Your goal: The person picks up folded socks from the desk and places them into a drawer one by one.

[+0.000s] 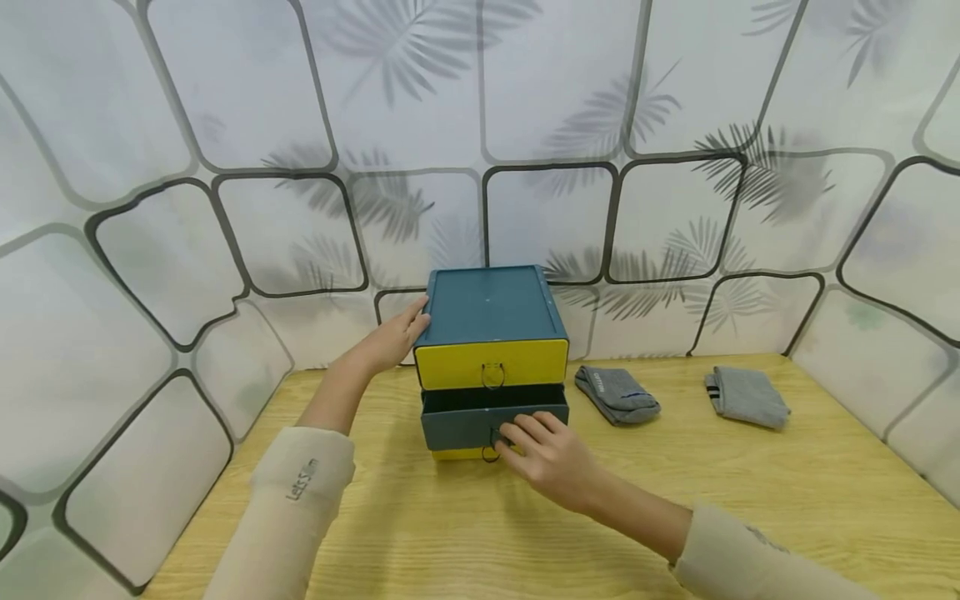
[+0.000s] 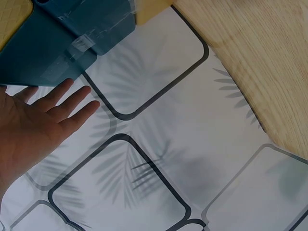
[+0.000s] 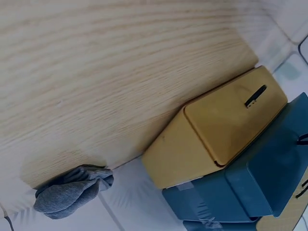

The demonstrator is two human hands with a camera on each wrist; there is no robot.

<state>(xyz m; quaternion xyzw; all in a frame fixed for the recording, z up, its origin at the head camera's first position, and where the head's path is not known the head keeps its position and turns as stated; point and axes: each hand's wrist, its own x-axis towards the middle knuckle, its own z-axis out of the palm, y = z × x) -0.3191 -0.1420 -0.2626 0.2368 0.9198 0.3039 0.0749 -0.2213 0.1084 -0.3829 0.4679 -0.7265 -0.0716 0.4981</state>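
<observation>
Drawer unit [image 1: 491,321] standing at back middle of tabletop [image 1: 525,517], against patterned wall. We are pinching ring pull [image 1: 492,440] of teal middle drawer [image 1: 491,419] with right hand [image 1: 551,458], fingers curled; drawer sitting partly out. Left hand [image 1: 393,337] lying flat, fingers straight, against unit's left side, bracing. We are judging unit light, rigid, prone to sliding; ring gives best hold. Both forearms reaching forward. Two grey socks [image 1: 617,394] lying right of the unit.
</observation>
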